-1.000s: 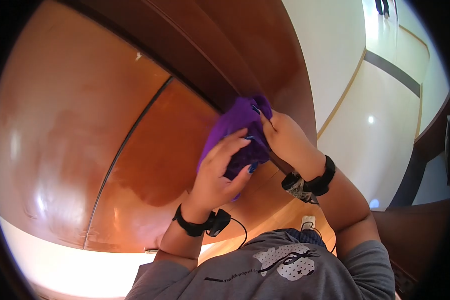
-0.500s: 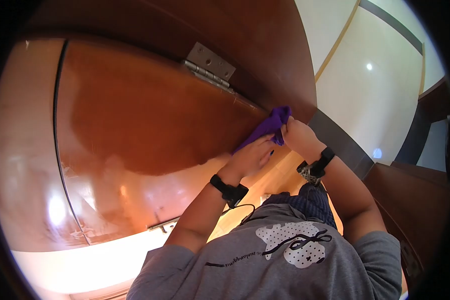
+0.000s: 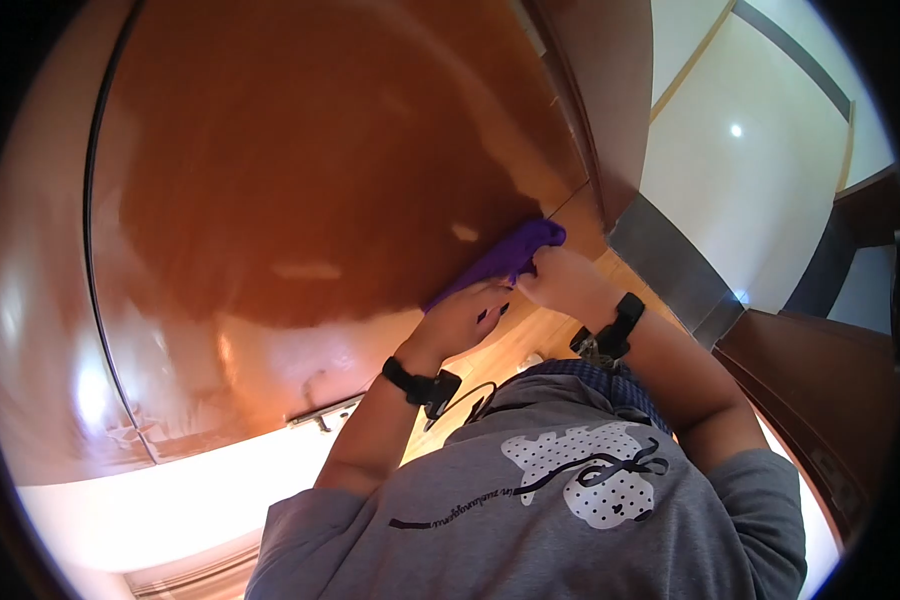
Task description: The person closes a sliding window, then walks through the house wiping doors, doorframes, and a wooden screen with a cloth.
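A purple cloth [image 3: 505,256] is bunched and stretched along the lower edge of a glossy brown wooden door [image 3: 330,170]. My left hand [image 3: 467,318] presses the near end of the cloth against the door, its fingers bent over the fabric and partly hidden. My right hand [image 3: 567,286] is closed on the cloth a little further right, with its knuckles turned toward the door. Both hands are close together, and the cloth touches the door's surface.
A door handle [image 3: 325,414] sits at the door's lower left. To the right are a brown door frame [image 3: 610,110], a pale wall [image 3: 740,150] with a dark skirting strip [image 3: 660,245], and brown wooden furniture [image 3: 805,375]. Light wood floor [image 3: 530,335] shows beneath my hands.
The view has shifted, so the door face fills more of the picture and the metal hinge is mostly out of sight. Both hands and the cloth now appear slightly further left.
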### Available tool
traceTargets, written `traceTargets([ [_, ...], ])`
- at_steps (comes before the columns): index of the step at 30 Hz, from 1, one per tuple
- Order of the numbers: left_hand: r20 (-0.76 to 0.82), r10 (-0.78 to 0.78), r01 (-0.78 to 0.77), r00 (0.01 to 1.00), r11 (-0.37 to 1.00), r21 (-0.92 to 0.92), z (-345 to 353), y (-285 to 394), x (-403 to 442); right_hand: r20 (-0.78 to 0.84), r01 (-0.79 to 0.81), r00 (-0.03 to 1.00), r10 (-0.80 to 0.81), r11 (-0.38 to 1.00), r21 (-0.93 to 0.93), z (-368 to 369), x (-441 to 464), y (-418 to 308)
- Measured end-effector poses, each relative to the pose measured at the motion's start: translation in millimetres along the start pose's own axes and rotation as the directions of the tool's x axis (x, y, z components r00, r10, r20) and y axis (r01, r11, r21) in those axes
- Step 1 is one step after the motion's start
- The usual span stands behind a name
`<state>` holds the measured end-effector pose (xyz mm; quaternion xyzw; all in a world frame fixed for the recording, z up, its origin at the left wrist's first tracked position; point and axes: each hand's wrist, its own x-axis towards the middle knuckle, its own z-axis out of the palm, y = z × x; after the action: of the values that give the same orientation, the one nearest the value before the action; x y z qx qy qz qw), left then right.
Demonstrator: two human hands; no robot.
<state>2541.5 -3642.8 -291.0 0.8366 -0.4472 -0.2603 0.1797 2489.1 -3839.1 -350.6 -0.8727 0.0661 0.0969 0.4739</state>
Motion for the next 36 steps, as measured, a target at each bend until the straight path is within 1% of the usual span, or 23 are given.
traceTargets([
  [1,0.017,-0.047,0.048,0.999,0.998,-0.028,0,1,-12,0.046,0.008,0.999,-0.007,1.0,-0.017,3,-5,-7],
  [3,0.039,-0.13,0.132,0.991,0.988,-0.077,-13,-9,-51,0.111,0.059,0.992,-0.055,0.997,-0.04,32,-6,-34],
  [6,-0.048,-0.11,0.106,0.993,0.992,-0.073,-16,-37,-115,0.197,0.139,0.973,-0.118,0.985,-0.1,80,-13,-75],
  [9,-0.123,-0.232,0.206,0.965,0.96,-0.189,-17,-55,-164,0.257,0.208,0.951,-0.172,0.971,-0.121,118,-18,-106],
  [12,-0.167,-0.32,0.292,0.932,0.941,-0.174,-17,-64,-201,0.347,0.245,0.917,-0.196,0.964,-0.105,141,-25,-136],
  [16,-0.24,-0.354,0.343,0.904,0.935,-0.089,-24,-68,-233,0.441,0.26,0.877,-0.19,0.96,-0.106,172,-26,-165],
  [18,-0.29,-0.347,0.359,0.892,0.933,-0.014,-28,-63,-247,0.385,0.317,0.882,-0.271,0.947,-0.059,198,-31,-173],
  [19,-0.253,-0.386,0.385,0.887,0.921,-0.054,-33,-64,-255,0.354,0.343,0.883,-0.308,0.939,-0.037,209,-34,-176],
  [21,-0.174,-0.456,0.438,0.873,0.889,-0.135,-41,-68,-271,0.349,0.334,0.886,-0.305,0.942,-0.025,225,-37,-189],
  [22,-0.175,-0.458,0.441,0.871,0.888,-0.13,-41,-68,-279,0.345,0.328,0.889,-0.302,0.945,-0.017,231,-40,-195],
  [24,-0.179,-0.446,0.434,0.877,0.895,-0.105,-46,-70,-288,0.272,0.295,0.922,-0.275,0.955,-0.034,241,-47,-206],
  [25,-0.205,-0.442,0.426,0.873,0.897,-0.121,-46,-72,-291,0.232,0.276,0.938,-0.259,0.96,-0.043,243,-49,-209],
  [27,-0.253,-0.43,0.403,0.866,0.902,-0.154,-47,-73,-299,0.189,0.313,0.93,-0.315,0.949,0.041,244,-49,-211],
  [28,-0.307,-0.421,0.38,0.853,0.906,-0.187,-50,-71,-302,0.171,0.332,0.924,-0.342,0.94,0.081,243,-50,-214],
  [30,-0.413,-0.403,0.325,0.817,0.913,-0.247,-65,-65,-308,0.073,0.369,0.925,-0.373,0.927,0.06,237,-49,-230],
  [31,-0.513,-0.345,0.258,0.786,0.937,-0.235,-68,-60,-306,0.021,0.387,0.921,-0.388,0.921,0.048,227,-53,-237],
  [34,-0.604,-0.314,0.179,0.733,0.945,-0.274,-85,-43,-300,-0.171,0.489,0.865,-0.472,0.868,0.079,190,-65,-255],
  [35,-0.629,-0.308,0.099,0.714,0.933,-0.345,-89,-37,-295,-0.219,0.515,0.843,-0.491,0.855,0.066,183,-65,-255],
  [36,-0.626,-0.309,0.092,0.716,0.931,-0.354,-90,-33,-288,-0.267,0.54,0.818,-0.51,0.84,0.048,174,-65,-252],
])
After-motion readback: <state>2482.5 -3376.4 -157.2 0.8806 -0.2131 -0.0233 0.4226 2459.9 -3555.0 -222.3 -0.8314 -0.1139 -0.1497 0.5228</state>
